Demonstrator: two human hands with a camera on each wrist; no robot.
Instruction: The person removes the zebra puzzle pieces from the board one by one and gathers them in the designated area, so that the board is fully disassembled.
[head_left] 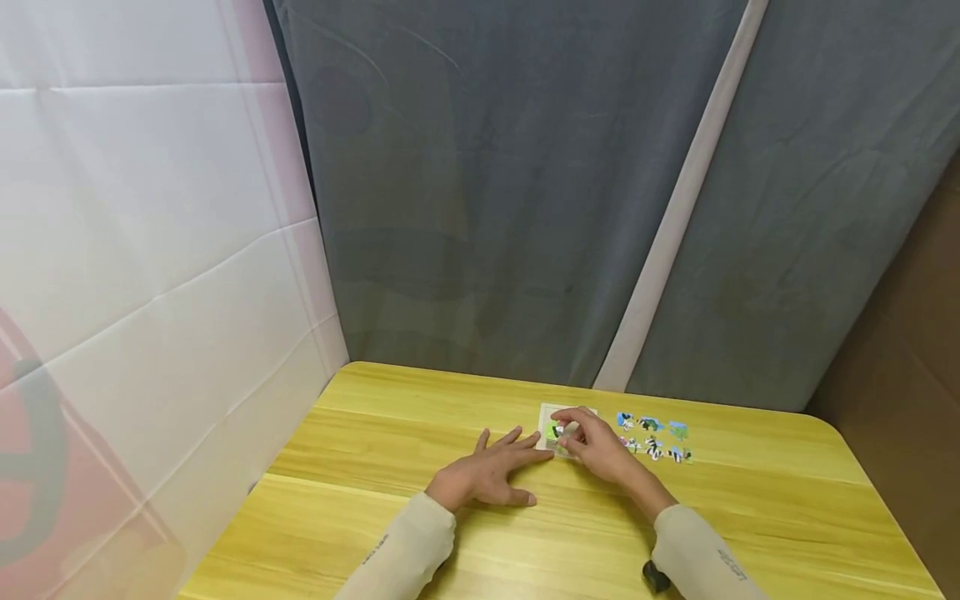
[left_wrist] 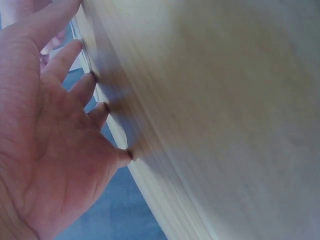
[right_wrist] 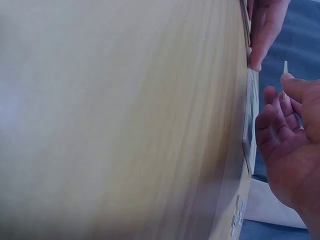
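**Puzzle piece pinched above its tray**

Head view: on the yellow wooden table [head_left: 420, 433] lies a small square puzzle tray [head_left: 549, 414], its frame pale, with some green picture showing inside; how many pieces already sit in it cannot be told. The right hand [head_left: 596, 443] hovers over the tray, thumb and fingers pinching a small puzzle piece [head_left: 569, 430]. The left hand [head_left: 487, 473] lies flat on the table with fingers spread, its fingertips at the tray's left edge. To the right of the tray, loose puzzle pieces [head_left: 654, 437] lie in two short rows. A grey curtain [head_left: 525, 192] hangs behind.

Left wrist view: the left hand [left_wrist: 45, 140] shows its open palm, fingers straight, tips touching the blurred tabletop [left_wrist: 225, 125].

Right wrist view: the right hand [right_wrist: 290, 145] has its fingers curled, with a thin pale sliver of the piece [right_wrist: 285, 67] at the fingertips; the tray [right_wrist: 248, 130] appears edge-on, with a left-hand finger [right_wrist: 265, 30] beside it.

The piece looks light, thin and stiff, probably card; it is best held by its edges. The tray is shallow and likely to slide unless braced.
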